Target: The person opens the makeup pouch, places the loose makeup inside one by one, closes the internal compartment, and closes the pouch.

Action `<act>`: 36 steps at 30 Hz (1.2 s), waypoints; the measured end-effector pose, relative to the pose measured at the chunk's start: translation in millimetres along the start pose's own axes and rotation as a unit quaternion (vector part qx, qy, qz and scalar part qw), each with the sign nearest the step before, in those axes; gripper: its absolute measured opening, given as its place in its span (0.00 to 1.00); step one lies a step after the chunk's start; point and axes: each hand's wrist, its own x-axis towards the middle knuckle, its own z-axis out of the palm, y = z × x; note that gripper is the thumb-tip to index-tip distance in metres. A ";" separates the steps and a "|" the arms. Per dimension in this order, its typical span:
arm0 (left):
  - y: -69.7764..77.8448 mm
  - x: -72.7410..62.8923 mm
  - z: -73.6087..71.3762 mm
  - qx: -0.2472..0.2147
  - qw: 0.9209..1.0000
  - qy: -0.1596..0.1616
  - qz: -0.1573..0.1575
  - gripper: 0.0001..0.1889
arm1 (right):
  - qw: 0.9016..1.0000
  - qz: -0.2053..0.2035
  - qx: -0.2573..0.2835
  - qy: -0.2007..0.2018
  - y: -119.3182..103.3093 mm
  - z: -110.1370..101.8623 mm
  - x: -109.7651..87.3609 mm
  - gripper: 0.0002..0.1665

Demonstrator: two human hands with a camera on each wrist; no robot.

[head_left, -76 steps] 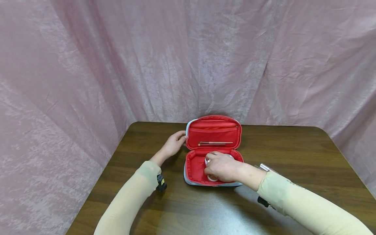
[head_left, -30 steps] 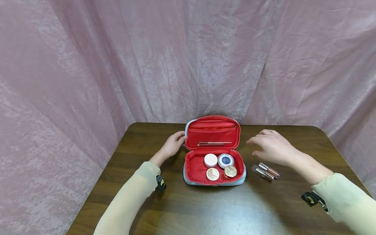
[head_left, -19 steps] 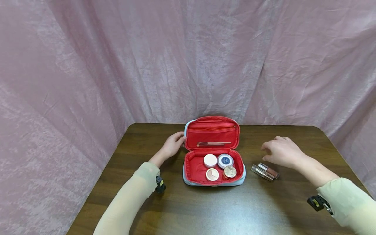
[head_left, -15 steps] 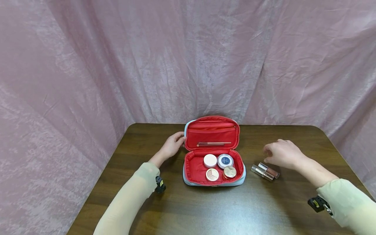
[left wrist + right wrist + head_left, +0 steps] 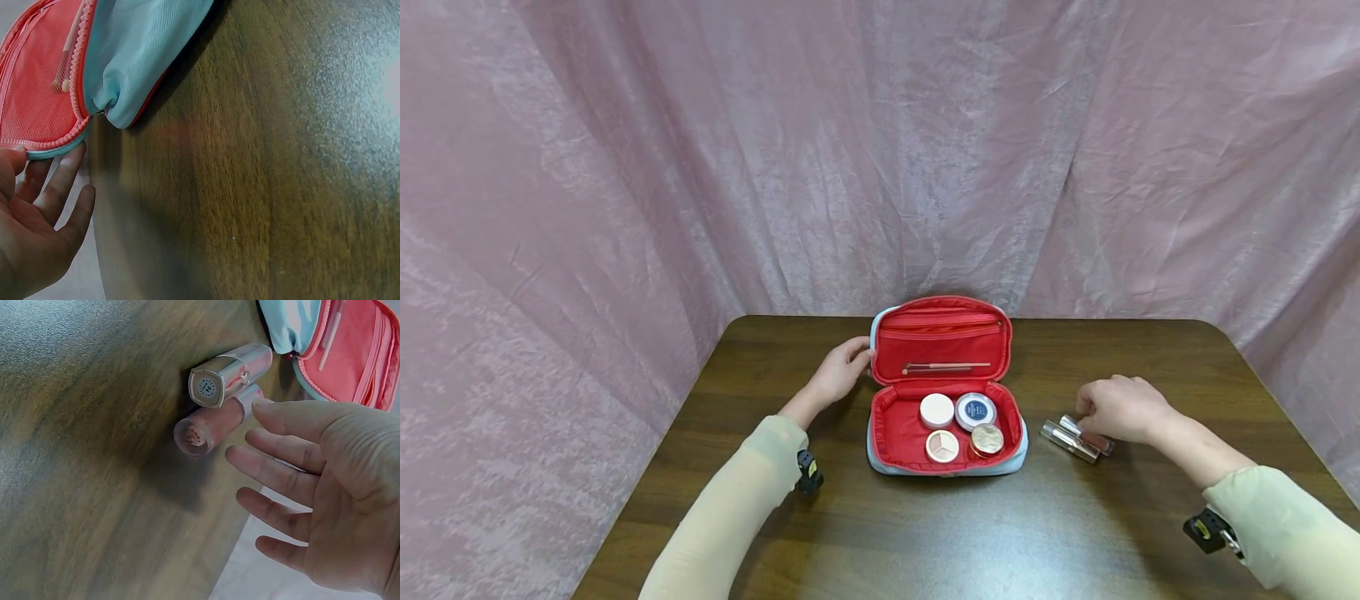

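A makeup bag (image 5: 880, 433), light blue outside and red inside, lies unzipped with its lid raised. My left hand (image 5: 838, 371) pinches the lid's left edge, thumb in front and fingers behind, as the left wrist view shows. On the right, my right hand (image 5: 1126, 408) is over a lip gloss tube (image 5: 219, 422) with a silver cap. Its fingers are spread and lightly bent; the thumb tip overlaps the cap in the right wrist view, and I cannot tell whether it touches. Beside that tube lies a silver-and-clear lipstick (image 5: 1070, 442).
Inside the bag's base sit a white round jar (image 5: 937, 410), a compact with a blue label (image 5: 976, 411), a gold-lidded jar (image 5: 987, 439) and a three-coloured round palette (image 5: 942, 446). Slim brushes (image 5: 947, 366) sit in the lid's mesh pocket. A pink curtain (image 5: 880, 167) hangs behind the wooden table (image 5: 865, 542).
My right hand has left the bag's base, moved right and come down over the lip gloss tube. My left hand stays at the lid's edge.
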 end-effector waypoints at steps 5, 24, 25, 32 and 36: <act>0.5 -0.2 0.4 -0.001 1.000 0.000 -0.002 0.16 | 1.000 0.008 0.011 -0.015 -1.7 3.3 -0.2 0.09; 1.4 -1.1 0.6 0.000 1.000 0.000 0.001 0.16 | 0.999 0.043 -0.002 -0.029 0.5 7.9 1.6 0.13; 1.4 -1.1 0.7 0.000 1.000 -0.001 0.001 0.16 | 0.998 0.048 -0.002 -0.031 1.2 7.9 1.5 0.14; 1.2 -0.9 0.4 -0.001 1.000 0.000 0.002 0.16 | 0.998 0.058 0.002 -0.032 4.3 7.3 1.8 0.16; 0.7 -0.5 -0.3 -0.005 1.000 -0.002 0.002 0.16 | 0.998 0.059 0.006 -0.030 4.6 7.4 3.0 0.17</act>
